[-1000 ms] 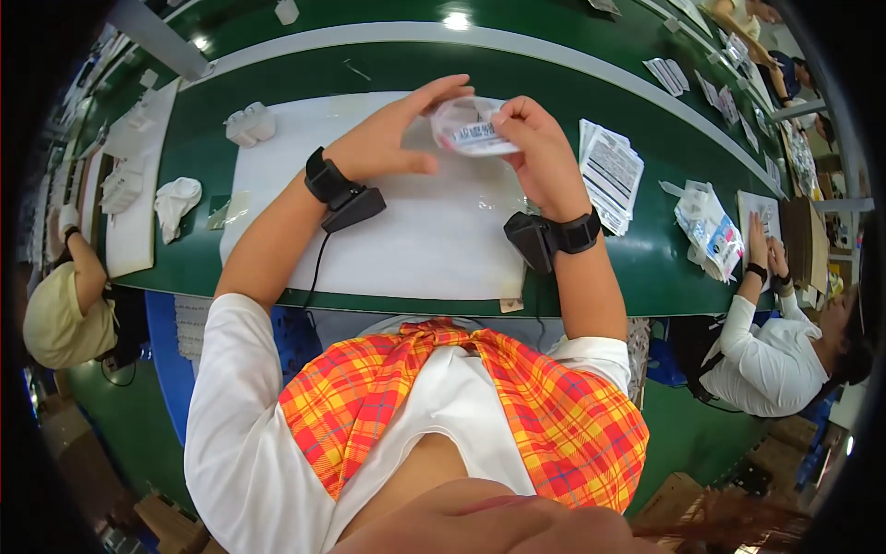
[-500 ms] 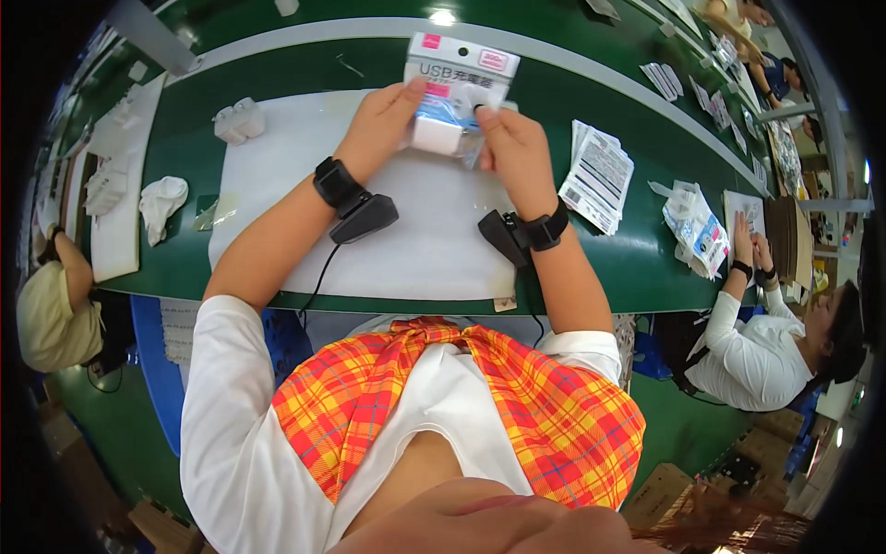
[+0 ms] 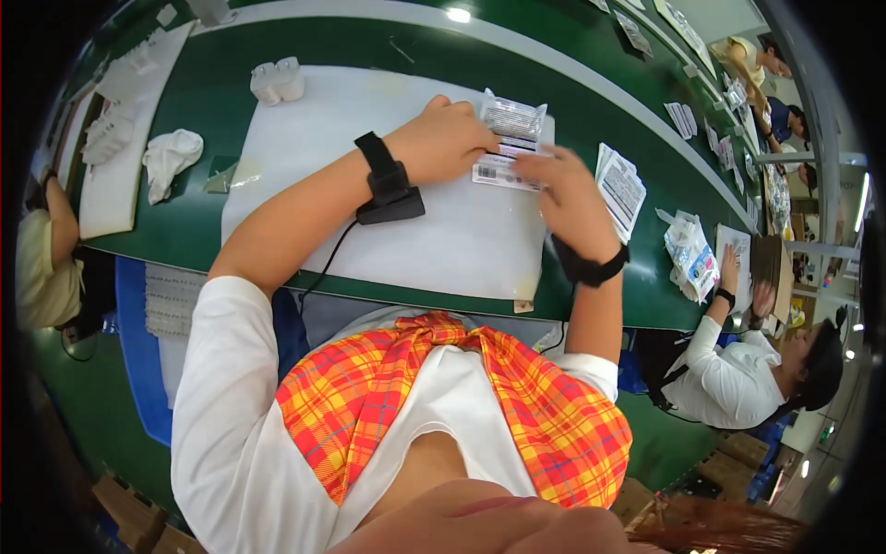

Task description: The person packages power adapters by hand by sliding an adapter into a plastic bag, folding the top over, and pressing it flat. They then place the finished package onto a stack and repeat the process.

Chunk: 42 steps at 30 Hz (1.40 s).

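A packaged charger (image 3: 517, 122) in a clear bag lies at the far right part of a white mat (image 3: 369, 268), its printed back with a barcode facing up. My left hand (image 3: 441, 143) is bent over the mat, its fingers closed at the package's left edge. Over the package's lower right side, my right hand (image 3: 570, 189) is blurred by motion. Its fingers look stretched out and apart, and I cannot make out whether they touch the bag.
White plug chargers (image 3: 277, 81) stand at the mat's far left corner. A white cloth (image 3: 172, 162) lies further left. Right of the mat are a stack of printed cards (image 3: 620, 192) and a pile of clear bags (image 3: 689, 254). Co-workers (image 3: 752, 365) sit on both sides.
The package has come down from my raised hands onto the mat and turned from its front to its back. My right hand has shifted right and nearer to me.
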### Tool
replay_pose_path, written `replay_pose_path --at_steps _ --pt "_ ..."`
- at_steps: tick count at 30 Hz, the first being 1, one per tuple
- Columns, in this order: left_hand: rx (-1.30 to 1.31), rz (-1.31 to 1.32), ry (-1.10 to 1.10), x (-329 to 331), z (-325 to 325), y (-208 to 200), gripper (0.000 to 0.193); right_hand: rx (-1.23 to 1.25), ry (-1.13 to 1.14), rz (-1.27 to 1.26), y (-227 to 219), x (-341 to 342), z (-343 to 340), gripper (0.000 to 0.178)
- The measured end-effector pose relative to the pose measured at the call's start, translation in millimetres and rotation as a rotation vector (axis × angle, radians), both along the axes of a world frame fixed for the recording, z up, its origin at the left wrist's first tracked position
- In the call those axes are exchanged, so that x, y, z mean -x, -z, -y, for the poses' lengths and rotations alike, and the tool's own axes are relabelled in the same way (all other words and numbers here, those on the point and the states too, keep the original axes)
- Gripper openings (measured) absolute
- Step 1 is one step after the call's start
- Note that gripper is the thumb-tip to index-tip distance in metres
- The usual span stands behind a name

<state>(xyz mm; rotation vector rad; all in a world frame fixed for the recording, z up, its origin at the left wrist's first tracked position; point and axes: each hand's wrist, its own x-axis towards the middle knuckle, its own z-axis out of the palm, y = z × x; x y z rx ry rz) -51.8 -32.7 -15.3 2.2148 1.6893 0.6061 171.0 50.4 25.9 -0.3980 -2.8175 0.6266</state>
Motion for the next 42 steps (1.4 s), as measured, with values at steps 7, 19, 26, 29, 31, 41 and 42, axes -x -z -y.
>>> replay_pose_path --at_steps 7,19,26,29,31,41,42 --pt "-0.018 0.010 -0.010 -4.0 1.3 7.8 0.033 0.006 0.137 0.023 -4.4 28.3 32.8 0.016" --pt "-0.026 -0.025 0.002 -8.1 -0.2 8.0 0.031 0.049 0.178 0.007 18.3 38.1 27.5 0.009" --pt "-0.078 0.003 0.011 -4.3 1.3 8.1 0.034 0.078 0.086 -0.005 -10.4 -27.0 26.4 0.007" --pt "-0.007 0.072 -0.011 1.3 7.9 6.5 0.033 0.474 0.511 -0.282 -22.1 -144.5 18.3 0.014" --pt "0.024 0.118 -0.017 1.8 9.9 0.3 0.033 0.534 0.826 -0.528 -16.5 -245.6 31.9 0.017" --pt "-0.170 -0.091 -0.089 -17.9 3.4 -6.1 0.029 -0.047 1.321 -0.377 29.1 -292.4 64.7 0.035" --pt "-0.251 -0.170 -0.077 -16.2 7.2 -5.6 0.030 0.025 1.298 -0.339 6.3 -234.3 54.5 0.034"
